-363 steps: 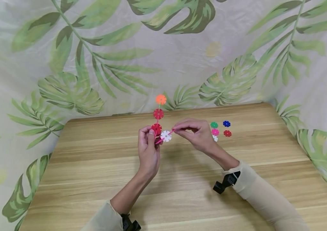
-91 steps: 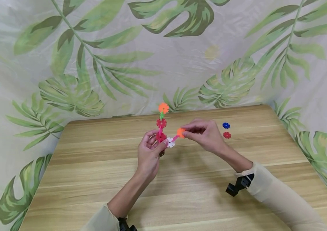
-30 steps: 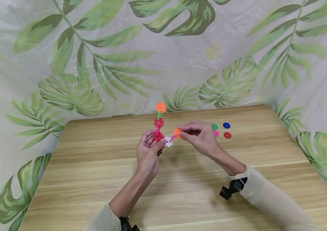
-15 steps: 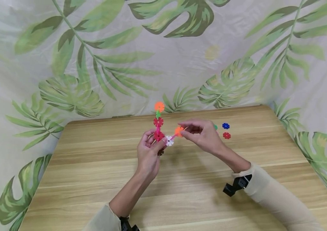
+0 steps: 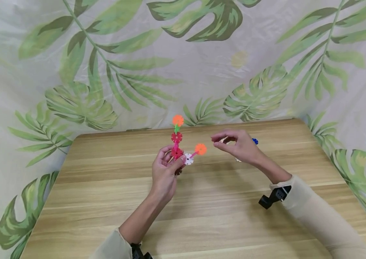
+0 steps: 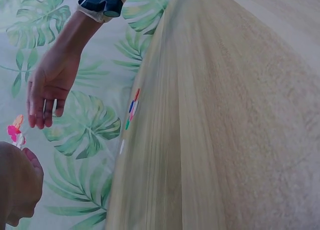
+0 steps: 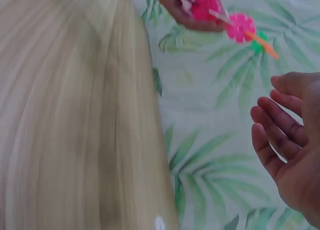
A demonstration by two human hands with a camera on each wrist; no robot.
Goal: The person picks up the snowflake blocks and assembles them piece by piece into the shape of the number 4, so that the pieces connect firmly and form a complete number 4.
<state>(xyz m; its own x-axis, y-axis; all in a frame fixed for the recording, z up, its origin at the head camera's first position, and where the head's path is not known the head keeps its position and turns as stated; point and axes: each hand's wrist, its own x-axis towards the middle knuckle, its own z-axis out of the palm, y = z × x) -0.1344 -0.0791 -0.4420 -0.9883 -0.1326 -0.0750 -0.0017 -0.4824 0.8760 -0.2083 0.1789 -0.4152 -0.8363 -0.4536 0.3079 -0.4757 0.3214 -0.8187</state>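
Note:
My left hand pinches a linked chain of notched plastic snowflake discs above the table. From the thumb the chain climbs through a red disc and a green disc to an orange disc. Its other branch goes right: a white disc, a pink disc seen edge-on and a second orange disc at the end. A dark disc shows below the thumb. Just right of that end, my right hand hovers, fingers loosely bent; the right wrist view shows nothing in them.
Loose discs lie on the wooden table at the right, partly hidden by my right hand; a blue disc and a white disc peek out. A leaf-printed cloth hangs behind the table.
The right hand has let go of the end orange disc and moved right, now covering most loose discs. Compared with the oldest frame, that orange disc has joined the chain. The left hand keeps its grip.

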